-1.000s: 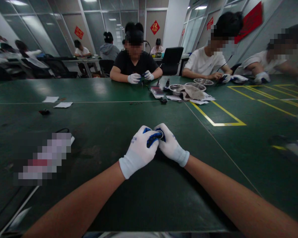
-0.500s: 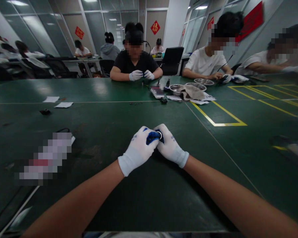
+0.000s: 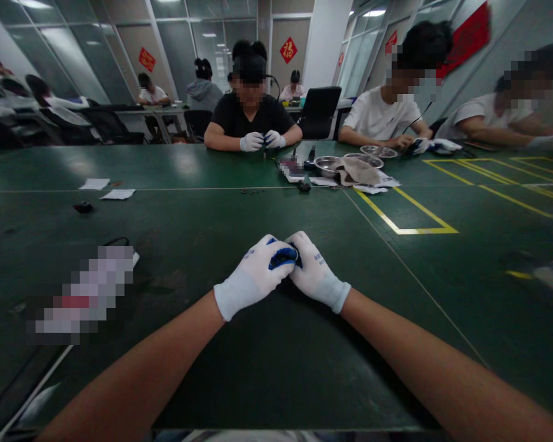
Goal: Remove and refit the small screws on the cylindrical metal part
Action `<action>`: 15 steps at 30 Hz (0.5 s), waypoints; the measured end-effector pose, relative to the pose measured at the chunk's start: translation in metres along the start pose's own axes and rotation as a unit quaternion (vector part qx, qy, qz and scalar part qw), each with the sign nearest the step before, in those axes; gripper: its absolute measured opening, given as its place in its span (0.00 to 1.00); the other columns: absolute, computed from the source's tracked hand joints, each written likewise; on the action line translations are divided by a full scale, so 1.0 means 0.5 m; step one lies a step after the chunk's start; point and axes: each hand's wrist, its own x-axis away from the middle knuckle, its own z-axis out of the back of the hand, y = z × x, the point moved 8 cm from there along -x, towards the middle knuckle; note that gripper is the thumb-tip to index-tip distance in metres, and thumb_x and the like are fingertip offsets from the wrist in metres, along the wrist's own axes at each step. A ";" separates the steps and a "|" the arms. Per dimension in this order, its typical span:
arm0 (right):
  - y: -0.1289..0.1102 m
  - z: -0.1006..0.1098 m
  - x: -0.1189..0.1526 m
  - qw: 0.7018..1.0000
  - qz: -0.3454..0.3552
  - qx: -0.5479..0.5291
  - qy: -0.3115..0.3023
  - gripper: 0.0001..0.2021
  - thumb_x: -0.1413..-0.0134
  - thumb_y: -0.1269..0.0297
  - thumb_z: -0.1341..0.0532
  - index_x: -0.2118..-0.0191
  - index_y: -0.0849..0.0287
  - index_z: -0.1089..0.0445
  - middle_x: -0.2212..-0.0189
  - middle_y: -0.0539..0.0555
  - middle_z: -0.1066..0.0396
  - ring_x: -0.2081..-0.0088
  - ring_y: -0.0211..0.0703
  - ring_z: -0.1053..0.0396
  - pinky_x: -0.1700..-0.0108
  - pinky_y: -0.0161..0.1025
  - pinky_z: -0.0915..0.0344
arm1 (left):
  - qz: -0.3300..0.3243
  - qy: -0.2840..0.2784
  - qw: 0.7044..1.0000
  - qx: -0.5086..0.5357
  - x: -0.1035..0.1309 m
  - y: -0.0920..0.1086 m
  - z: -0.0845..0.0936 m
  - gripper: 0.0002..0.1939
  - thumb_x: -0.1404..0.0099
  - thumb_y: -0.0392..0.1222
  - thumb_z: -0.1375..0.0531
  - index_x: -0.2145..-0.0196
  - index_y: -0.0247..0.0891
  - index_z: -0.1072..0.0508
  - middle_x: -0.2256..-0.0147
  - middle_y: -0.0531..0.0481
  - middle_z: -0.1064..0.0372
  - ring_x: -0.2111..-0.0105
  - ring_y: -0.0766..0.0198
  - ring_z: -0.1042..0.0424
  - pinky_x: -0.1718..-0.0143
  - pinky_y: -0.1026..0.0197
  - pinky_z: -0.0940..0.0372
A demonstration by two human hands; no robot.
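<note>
My left hand (image 3: 262, 269), in a white glove with blue-coated fingers, is closed, its thumb and fingers curled toward the right hand. My right hand (image 3: 314, 270), gloved the same way, is closed as well and meets it fingertip to fingertip just above the table. Between them they grip a small dark round part with a bright ring (image 3: 297, 253). Only a sliver of it shows, since the fingers cover the rest, and its exact kind cannot be made out.
On the green table (image 3: 239, 380), a blurred-out power strip-like object (image 3: 90, 291) with a cable lies left. White papers (image 3: 118, 194) and a small black item (image 3: 83, 207) lie beyond. Metal bowls (image 3: 326, 166) and a grey cloth (image 3: 358, 172) stand farther back. Co-workers sit opposite.
My left hand has shifted and turned slightly to the left. The bright ring, plain to see before, is now mostly covered by the fingers.
</note>
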 end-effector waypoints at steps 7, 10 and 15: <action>-0.004 0.001 0.000 1.000 0.013 0.006 -0.002 0.08 0.46 0.75 0.42 0.62 0.55 0.35 0.62 0.55 0.34 0.62 0.48 0.32 0.61 0.45 0.32 | 0.028 0.012 0.999 0.012 0.003 -0.007 -0.003 0.06 0.31 0.39 0.36 0.57 0.38 0.25 0.54 0.44 0.27 0.51 0.52 0.25 0.46 0.48 0.28; -0.003 0.007 0.000 1.000 0.011 -0.004 0.008 0.09 0.48 0.75 0.42 0.61 0.54 0.35 0.63 0.54 0.34 0.63 0.47 0.32 0.62 0.44 0.33 | 0.019 0.022 0.998 0.049 0.004 -0.010 0.003 0.06 0.30 0.39 0.38 0.56 0.39 0.26 0.55 0.45 0.26 0.52 0.53 0.24 0.46 0.48 0.28; 0.003 0.016 -0.002 0.999 -0.016 -0.037 0.012 0.09 0.48 0.74 0.42 0.61 0.54 0.37 0.66 0.52 0.33 0.66 0.45 0.33 0.64 0.43 0.35 | -0.004 0.051 0.990 0.134 0.003 -0.006 0.023 0.07 0.30 0.39 0.39 0.56 0.38 0.26 0.57 0.47 0.23 0.55 0.56 0.24 0.47 0.50 0.28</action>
